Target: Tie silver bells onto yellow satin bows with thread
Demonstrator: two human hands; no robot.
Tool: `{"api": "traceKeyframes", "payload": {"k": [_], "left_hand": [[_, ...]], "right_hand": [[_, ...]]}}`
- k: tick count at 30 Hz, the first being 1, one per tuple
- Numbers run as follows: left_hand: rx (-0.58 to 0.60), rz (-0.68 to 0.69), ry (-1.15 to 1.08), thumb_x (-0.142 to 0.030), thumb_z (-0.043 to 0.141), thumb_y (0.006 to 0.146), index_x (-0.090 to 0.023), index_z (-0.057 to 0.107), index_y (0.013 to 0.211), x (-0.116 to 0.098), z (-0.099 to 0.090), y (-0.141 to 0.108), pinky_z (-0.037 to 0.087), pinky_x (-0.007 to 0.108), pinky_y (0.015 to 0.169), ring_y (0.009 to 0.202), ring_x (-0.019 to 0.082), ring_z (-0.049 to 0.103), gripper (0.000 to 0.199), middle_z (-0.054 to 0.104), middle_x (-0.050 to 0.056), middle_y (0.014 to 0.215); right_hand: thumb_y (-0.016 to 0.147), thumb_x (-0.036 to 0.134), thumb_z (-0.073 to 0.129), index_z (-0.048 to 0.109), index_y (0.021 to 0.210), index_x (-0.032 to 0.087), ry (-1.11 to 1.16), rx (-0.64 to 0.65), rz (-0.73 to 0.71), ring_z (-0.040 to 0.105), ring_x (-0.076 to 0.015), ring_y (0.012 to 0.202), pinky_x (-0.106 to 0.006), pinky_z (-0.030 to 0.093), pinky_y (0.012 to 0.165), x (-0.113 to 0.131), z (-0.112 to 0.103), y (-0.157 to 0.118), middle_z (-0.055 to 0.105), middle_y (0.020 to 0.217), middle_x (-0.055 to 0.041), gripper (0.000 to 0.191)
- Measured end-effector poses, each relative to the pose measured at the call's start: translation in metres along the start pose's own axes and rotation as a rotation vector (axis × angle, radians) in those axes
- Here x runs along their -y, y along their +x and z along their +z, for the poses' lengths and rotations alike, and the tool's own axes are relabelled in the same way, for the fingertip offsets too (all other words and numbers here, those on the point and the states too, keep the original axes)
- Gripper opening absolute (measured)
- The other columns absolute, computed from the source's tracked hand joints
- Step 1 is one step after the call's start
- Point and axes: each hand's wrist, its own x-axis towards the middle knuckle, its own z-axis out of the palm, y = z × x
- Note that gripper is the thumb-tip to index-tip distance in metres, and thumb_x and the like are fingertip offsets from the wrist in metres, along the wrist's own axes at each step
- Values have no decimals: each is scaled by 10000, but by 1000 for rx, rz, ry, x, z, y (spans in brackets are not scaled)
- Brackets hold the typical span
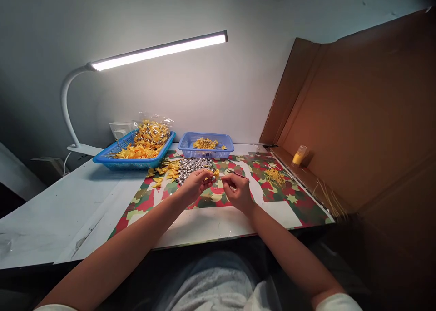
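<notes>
Over the patterned mat, my left hand [198,185] pinches a small yellow ribbon bow [216,173] between thumb and fingertips. Just to its right, my right hand [239,192] is closed around a thin dark-red stick-like tool [240,175]; its exact kind is too small to make out. The fingertips of both hands are close together but apart. Behind my left hand lies a pile of shiny silver bells [194,166]. Several loose yellow bows [170,169] with thin cords lie left of the bells.
A blue basket [131,165] heaped with yellow bows and a clear bag stands back left, beside a smaller purple-blue basket [206,153]. Yellow cords [274,177] lie right. A yellow-filled bottle [299,155] stands by the cardboard wall [357,111]. A lit lamp [160,51] hangs above.
</notes>
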Motion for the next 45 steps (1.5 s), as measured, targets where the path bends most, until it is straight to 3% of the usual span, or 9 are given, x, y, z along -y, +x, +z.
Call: {"api": "traceKeyframes", "payload": {"k": [7,11,15,20,26,34,45], "left_hand": [[-18,46,48,-240,739,492,-157,604,557,0,0,0,441,223,560,562,101,547,171,619,11,600],[-34,74,46,-258,773,482,-155,606,549,1,0,0,455,232,606,591,106,565,208,622,3,609],[-64,245,150,-290,798,507,-161,623,555,6,3,-4,447,251,616,573,111,547,223,613,-5,575],[-51,400,216,-370,832,530,-168,661,623,10,8,-12,471,278,648,612,142,592,280,669,20,640],[-18,488,226,-388,821,589,-167,708,701,15,4,-11,488,282,658,661,160,619,272,699,42,694],[-9,609,310,-345,787,663,-174,720,739,18,0,-10,505,294,700,727,178,636,199,715,61,764],[5,675,397,-320,764,690,-161,721,745,20,-2,-7,528,293,692,726,184,658,174,730,71,772]], "right_hand": [[772,171,494,586,725,205,21,16,20,440,-95,488,-232,371,487,-1,-1,0,509,566,37,109],[814,213,443,488,711,213,82,-24,72,405,-101,488,-242,351,490,-2,0,-2,445,564,44,112],[879,271,361,348,682,225,201,-85,135,364,-108,513,-252,347,503,2,7,-3,388,586,40,202],[759,254,596,233,681,240,205,-189,130,397,-107,592,-262,401,570,12,16,1,528,718,17,372],[755,249,637,255,662,238,188,-248,161,477,-118,617,-284,446,600,13,16,3,635,776,-16,393],[743,277,672,265,658,237,281,-287,240,563,-133,675,-289,494,634,14,20,3,639,770,-27,417],[794,281,620,291,727,234,452,-278,303,477,-107,678,-263,454,643,12,27,0,535,807,5,338]]}}
